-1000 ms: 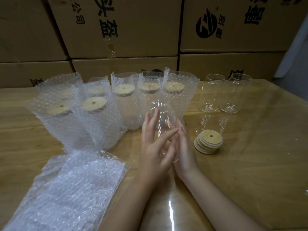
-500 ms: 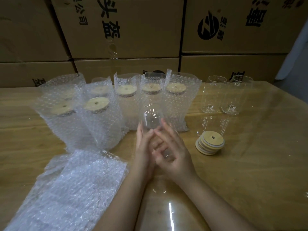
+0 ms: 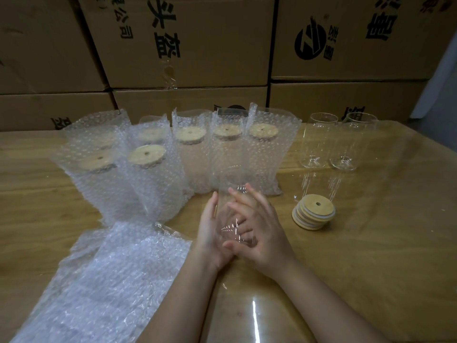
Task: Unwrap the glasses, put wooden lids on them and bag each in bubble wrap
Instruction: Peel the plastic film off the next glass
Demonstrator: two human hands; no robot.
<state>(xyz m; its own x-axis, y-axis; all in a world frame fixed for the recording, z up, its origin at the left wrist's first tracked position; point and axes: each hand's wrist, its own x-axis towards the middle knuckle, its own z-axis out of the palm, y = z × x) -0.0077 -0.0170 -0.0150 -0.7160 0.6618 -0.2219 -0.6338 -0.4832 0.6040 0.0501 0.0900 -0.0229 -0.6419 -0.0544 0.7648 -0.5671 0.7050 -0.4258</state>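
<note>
Flat bubble-wrap bags (image 3: 111,280) are lying at the near left of a wooden table (image 3: 371,243). Just past them, the left hand (image 3: 210,231) and right hand (image 3: 264,233) are cupping a clear glass (image 3: 232,181) between them above the table, fingers wrapping around its sides. Wooden lids (image 3: 313,214) are sitting stacked to the right. Farther back, bagged glasses (image 3: 153,174) with lids on are standing in rows, two bare glasses (image 3: 319,142) are standing at their right, and cardboard boxes (image 3: 197,45) are rising behind.

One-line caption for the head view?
Left hand and right hand hold a clear glass near stacked wooden lids, bagged glasses behind.
</note>
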